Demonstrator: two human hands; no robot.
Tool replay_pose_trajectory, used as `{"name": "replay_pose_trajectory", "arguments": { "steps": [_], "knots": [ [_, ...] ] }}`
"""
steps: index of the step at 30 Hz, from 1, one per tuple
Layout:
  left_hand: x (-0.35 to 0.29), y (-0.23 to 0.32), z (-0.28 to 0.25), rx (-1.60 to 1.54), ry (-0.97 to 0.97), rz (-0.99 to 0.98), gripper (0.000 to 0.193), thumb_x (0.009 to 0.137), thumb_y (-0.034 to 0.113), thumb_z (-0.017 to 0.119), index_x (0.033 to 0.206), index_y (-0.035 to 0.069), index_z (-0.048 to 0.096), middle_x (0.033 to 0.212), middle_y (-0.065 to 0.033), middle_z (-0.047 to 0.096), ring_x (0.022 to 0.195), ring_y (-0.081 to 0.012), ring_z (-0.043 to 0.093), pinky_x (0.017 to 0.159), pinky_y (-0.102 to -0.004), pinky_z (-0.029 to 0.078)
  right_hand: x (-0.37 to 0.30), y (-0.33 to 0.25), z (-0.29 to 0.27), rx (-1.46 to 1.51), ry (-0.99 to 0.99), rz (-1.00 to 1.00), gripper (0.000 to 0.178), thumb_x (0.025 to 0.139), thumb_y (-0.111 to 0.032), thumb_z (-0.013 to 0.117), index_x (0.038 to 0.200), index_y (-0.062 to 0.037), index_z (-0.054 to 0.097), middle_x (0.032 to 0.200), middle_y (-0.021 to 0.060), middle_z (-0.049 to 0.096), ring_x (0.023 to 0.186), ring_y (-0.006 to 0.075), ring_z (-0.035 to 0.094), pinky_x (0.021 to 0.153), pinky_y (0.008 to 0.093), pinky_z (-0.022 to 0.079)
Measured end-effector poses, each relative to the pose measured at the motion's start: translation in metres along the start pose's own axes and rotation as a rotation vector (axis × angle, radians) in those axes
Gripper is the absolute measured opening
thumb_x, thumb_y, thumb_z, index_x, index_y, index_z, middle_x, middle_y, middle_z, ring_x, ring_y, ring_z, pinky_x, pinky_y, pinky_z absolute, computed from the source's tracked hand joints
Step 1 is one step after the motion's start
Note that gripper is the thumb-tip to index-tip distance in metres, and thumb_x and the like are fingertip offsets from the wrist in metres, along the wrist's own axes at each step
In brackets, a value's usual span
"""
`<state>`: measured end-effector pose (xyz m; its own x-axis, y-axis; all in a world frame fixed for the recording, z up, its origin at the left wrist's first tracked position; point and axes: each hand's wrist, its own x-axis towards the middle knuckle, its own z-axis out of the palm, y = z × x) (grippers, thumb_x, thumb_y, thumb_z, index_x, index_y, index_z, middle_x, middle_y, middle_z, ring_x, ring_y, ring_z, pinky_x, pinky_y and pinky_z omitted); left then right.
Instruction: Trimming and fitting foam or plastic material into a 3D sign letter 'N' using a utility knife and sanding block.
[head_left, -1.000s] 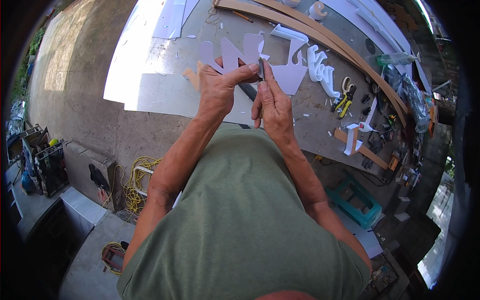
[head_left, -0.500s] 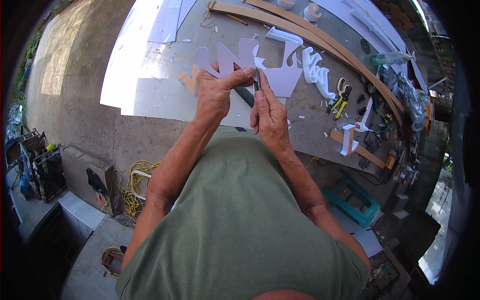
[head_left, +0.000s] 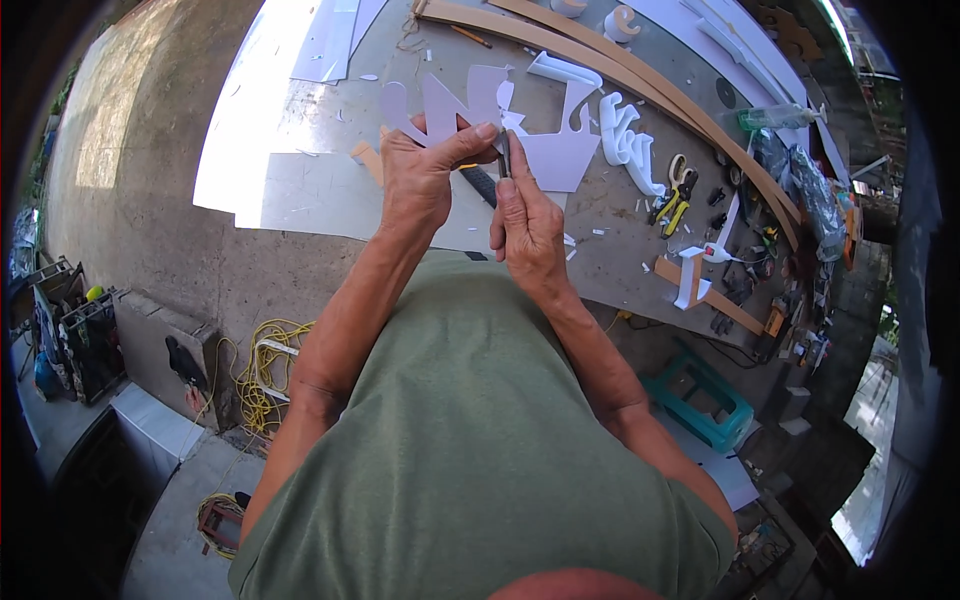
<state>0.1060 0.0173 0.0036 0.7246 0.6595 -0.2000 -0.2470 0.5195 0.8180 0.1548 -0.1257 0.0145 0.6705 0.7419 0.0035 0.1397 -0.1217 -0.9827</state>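
Note:
My left hand (head_left: 415, 178) is closed on a pale lilac cut-out sheet (head_left: 440, 112) with curved, letter-like edges, its thumb lying on top. Beside it, my right hand (head_left: 530, 225) grips a slim dark metal tool (head_left: 504, 158), forefinger stretched along it. The tool's tip meets the sheet's edge near my left thumb; whether it is a blade or a file I cannot make out. Just right of the hands is another lilac piece with cut-outs (head_left: 557, 160); whether it joins the held sheet is unclear. Under my hands lies a black textured handle (head_left: 479, 184) with a yellow band.
White curved foam-like letters (head_left: 628, 145) lie to the right, near yellow-handled pliers (head_left: 677, 205) and scissors (head_left: 678, 166). Long tan strips (head_left: 640, 80) cross the table's far side. A green stool (head_left: 700, 400) stands below at right; yellow cable (head_left: 262, 380) is coiled at left.
The whole view has shifted slightly. Both hands keep their grips, and the sheet and tool remain together with only a small change in angle.

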Motion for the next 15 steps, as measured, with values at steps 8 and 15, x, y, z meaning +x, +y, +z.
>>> {"name": "replay_pose_trajectory", "arguments": {
  "steps": [8,15],
  "knots": [
    [-0.003,0.0,0.001,-0.013,0.008,0.022,0.021,0.077,0.004,0.083,0.089,-0.003,0.067,0.08,-0.0092,0.07,0.07,-0.0171,0.069,0.069,-0.0306,0.059,0.007,0.001,-0.005,-0.046,-0.022,0.014,0.047,0.108,-0.023,0.043,0.15,-0.003,0.04,0.068,0.0034,0.056,0.049,0.0069,0.046,0.046,0.0258,0.041],
    [-0.001,0.003,-0.005,-0.016,-0.001,0.014,0.022,0.076,0.004,0.083,0.091,-0.003,0.068,0.08,-0.0091,0.07,0.07,-0.0169,0.069,0.067,-0.0312,0.059,0.008,0.003,-0.004,-0.126,-0.031,-0.027,0.044,0.105,-0.015,0.048,0.144,0.0044,0.046,0.117,0.0256,0.067,0.088,0.0227,0.067,0.079,0.0326,0.052]
  ]
}}
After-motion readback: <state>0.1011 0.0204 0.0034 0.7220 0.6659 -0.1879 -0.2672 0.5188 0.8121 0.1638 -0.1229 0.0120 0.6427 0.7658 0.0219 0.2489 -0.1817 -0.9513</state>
